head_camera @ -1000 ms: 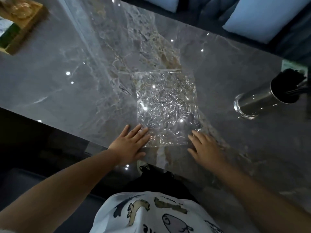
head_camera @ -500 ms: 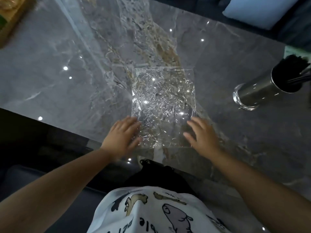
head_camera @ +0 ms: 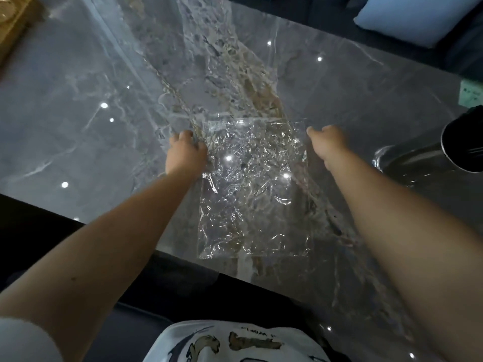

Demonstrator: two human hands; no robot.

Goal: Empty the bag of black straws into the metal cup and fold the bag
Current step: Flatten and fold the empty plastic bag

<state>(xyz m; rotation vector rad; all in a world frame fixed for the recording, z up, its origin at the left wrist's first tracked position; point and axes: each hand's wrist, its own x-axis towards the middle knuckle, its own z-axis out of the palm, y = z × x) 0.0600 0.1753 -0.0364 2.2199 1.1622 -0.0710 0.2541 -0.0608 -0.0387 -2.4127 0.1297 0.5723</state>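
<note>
grey marble table (head_camera: 78, 100), glossy and veined with tan, reflects small ceiling lights across its top. curled fingers of the left hand (head_camera: 184, 152) pinch the left edge of the bag (head_camera: 253, 194) near its far corner. the right hand (head_camera: 328, 142) has its fingers curled under at the far right corner of the bag, but whether they actually grip the plastic cannot be told from this angle. both bare forearms reach out along either side of the bag.

the bag is clear, crinkled plastic, rectangular, lying flat on the table with its long axis running away from the person; its near short edge lies close to the table's near edge. it looks empty.

to the right, well apart from the bag, a shiny metal cup (head_camera: 423, 163) stands on the table, its dark mouth at the frame edge filled with black straws (head_camera: 467, 142). a green card (head_camera: 470, 94) lies beyond it. a wooden board (head_camera: 15, 30) sits at the far left corner. pale blue cushions (head_camera: 418, 17) lie beyond the table. a printed white shirt (head_camera: 235, 343) shows at the bottom.
</note>
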